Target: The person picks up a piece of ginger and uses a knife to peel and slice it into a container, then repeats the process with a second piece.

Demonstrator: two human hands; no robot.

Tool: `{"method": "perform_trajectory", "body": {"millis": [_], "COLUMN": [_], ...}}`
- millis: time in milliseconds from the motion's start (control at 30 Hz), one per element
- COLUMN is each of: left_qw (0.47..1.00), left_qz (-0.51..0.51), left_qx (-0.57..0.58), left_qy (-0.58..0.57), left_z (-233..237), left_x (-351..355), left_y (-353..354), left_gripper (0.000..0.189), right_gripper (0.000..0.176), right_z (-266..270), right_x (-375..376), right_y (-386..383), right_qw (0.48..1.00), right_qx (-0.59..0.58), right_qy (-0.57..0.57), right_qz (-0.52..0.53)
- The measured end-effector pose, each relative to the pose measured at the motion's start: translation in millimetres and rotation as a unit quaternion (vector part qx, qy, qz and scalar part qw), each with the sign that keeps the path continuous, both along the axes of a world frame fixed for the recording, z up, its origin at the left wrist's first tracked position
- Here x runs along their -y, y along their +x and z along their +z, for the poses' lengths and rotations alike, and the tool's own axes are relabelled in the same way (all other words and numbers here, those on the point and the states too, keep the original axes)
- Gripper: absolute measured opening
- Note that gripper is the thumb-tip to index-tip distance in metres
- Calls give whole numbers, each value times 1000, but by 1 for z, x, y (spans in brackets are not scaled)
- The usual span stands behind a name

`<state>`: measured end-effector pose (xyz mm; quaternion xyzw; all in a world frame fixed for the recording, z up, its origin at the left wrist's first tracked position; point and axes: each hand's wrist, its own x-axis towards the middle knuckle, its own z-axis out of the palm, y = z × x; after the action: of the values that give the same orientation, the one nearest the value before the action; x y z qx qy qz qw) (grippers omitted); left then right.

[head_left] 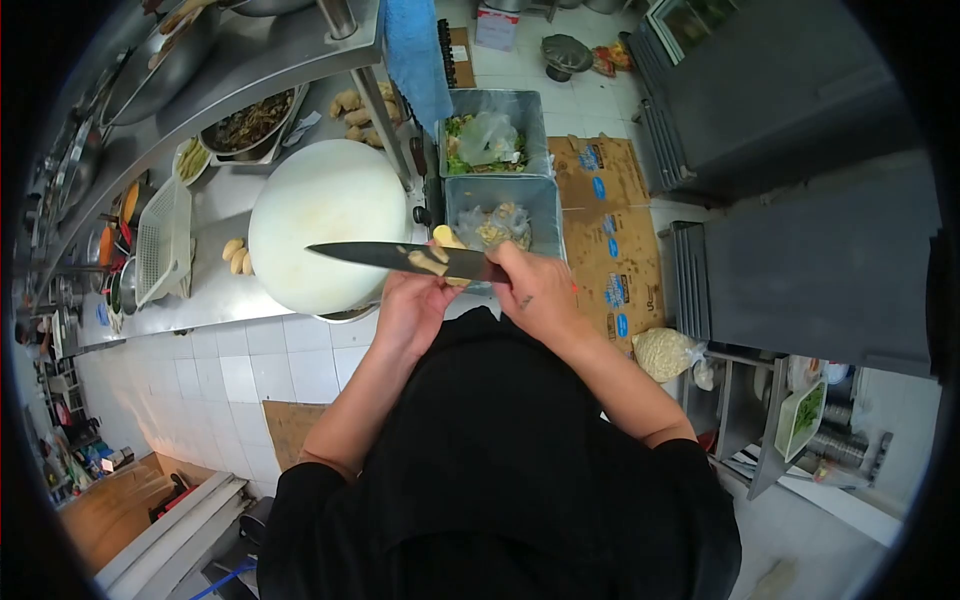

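Note:
A large pointed knife (375,253) lies across the view, its tip toward the left over a round white cutting board (320,215). My right hand (540,295) is closed around its handle. Pale peelings cling to the blade. Under the blade my left hand (412,310) grips a yellow piece of peeled ginger (446,237), whose top shows above the blade; the rest is partly hidden. Just beyond my hands stands a grey bin (557,215) with peelings and a plastic bag. Several peeled pieces (237,257) rest left of the board.
Another bin (547,130) holds green scraps. Unpeeled ginger (360,112) lies behind the board, near a metal shelf post (380,125) and a hanging blue towel (418,65). A white basket (165,240) stands at the left. Flattened cardboard (610,240) covers floor at right.

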<state>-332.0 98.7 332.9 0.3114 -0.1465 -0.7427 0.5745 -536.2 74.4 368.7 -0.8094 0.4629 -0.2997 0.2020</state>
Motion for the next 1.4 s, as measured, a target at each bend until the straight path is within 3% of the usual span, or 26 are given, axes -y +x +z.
{"method": "perform_trajectory", "body": {"millis": [133,200,333,533,800,1400], "left_qw": [1000,999,998,999,998,1000], "left_qz": [-10,-37,-45,-41,-16,5], "left_qx": [5,39,38,-18,-56,-19], "left_qy": [-16,-6,-10,25,38,18], "left_z": [3,14,16,6,4,9], "left_x": [-4,-4,-4,3,6,-3], "left_y": [6,8,8,5,-1,-5], "left_gripper": [34,36,41,43,46,37], "right_gripper": [22,21,19,22,31,38], "right_z": [-25,-70,-76,-48,-4,2], "right_x": [10,24,17,8,-12,-10], "right_y": [-13,-41,-49,-20,9,13], "right_qw": [1000,995,983,993,989,991], "right_qx": [22,-52,-25,67,57,53], "right_qy": [-17,48,120,39,-139,-126], "right_qz": [6,-74,-136,-87,1,5]}}
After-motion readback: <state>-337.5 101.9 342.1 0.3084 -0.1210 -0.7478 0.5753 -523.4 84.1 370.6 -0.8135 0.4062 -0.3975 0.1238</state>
